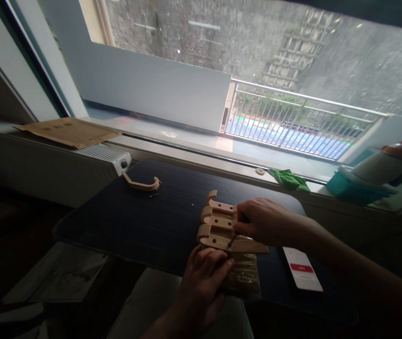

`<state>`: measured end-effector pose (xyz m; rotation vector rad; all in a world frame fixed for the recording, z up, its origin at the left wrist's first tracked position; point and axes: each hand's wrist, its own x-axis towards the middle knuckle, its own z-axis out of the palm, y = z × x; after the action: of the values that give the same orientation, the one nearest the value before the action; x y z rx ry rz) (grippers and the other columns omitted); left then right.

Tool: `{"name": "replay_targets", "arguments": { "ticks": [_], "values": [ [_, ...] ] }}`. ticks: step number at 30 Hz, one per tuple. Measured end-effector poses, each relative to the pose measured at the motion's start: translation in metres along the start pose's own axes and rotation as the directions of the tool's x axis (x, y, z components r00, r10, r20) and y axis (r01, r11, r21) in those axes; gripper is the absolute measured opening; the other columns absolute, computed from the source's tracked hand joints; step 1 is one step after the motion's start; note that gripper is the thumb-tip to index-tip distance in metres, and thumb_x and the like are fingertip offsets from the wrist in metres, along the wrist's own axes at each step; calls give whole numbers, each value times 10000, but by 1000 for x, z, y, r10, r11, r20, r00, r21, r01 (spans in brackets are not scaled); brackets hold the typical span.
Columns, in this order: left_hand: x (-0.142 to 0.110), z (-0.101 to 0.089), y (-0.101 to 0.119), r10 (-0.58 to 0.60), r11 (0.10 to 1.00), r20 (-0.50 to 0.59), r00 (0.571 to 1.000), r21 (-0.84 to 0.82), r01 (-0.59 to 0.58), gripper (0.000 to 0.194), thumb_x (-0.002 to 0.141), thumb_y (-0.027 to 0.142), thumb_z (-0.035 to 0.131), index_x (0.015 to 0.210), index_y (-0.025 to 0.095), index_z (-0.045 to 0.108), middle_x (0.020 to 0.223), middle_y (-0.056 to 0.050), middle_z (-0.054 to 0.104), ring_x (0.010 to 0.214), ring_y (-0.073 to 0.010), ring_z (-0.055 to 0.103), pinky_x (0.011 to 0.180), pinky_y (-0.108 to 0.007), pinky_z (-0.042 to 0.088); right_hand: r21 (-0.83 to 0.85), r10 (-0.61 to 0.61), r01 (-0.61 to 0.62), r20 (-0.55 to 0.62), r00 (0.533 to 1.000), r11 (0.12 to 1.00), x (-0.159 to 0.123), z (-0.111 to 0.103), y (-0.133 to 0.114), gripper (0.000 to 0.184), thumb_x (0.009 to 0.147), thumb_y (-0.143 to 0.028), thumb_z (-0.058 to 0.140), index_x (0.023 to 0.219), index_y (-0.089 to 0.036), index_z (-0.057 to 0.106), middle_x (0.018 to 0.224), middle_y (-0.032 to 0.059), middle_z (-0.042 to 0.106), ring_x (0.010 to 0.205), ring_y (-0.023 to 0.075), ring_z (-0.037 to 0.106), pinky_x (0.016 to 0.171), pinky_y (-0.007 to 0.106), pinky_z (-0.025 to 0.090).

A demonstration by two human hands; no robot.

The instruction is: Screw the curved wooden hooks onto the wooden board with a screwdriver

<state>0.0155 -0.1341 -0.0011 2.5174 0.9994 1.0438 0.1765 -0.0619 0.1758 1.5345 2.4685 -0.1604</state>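
Three curved wooden hooks (218,222) lie side by side across a block wrapped in shiny tape or plastic (243,273). Dark round screw heads show on their flat parts. My left hand (204,278) is closed around the near edge of the closest wooden hook (250,246) and the block below it. Above the hooks, my right hand (262,217) is closed on a thin dark rod-like tool (234,239), whose upper end is hidden in my fingers. The tool's lower end meets the closest hook near its second dark spot.
Another wooden hook (142,185) lies at the far left of the dark table (144,226), with small screws (155,194) beside it. A phone (301,268) lies at the right. A green cloth (288,180), teal bin (358,186) and brown envelope (70,132) are by the window.
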Motion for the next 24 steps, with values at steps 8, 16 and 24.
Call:
{"name": "replay_targets", "arguments": {
  "ticks": [8,16,24],
  "values": [
    [3,-5,4,-11,1000,27,1000,10,11,591,685,28,502,1253,189,465,1211,-91,477,1127,-281,401,1016,-557,302,-108,-127,125,-9,992,986,-10,-10,-10,151,823,-305,492,805,-216,613,728,20,667,671,182,614,505,276,242],
    [1,0,0,27,999,-23,999,34,-27,586,694,32,473,1262,178,468,1208,-97,481,1135,-280,402,1023,-539,295,-91,-203,198,-41,978,976,-7,-3,-11,122,828,-204,491,765,-192,595,773,22,668,685,149,603,529,260,279],
    [1,-2,2,23,999,-10,1000,30,-22,592,670,19,475,1244,165,486,1201,-99,476,1133,-281,396,1017,-545,309,-8,4,-4,-58,998,1000,-8,6,0,239,840,-362,446,729,-201,584,699,25,647,633,157,574,533,265,296]
  ]
}}
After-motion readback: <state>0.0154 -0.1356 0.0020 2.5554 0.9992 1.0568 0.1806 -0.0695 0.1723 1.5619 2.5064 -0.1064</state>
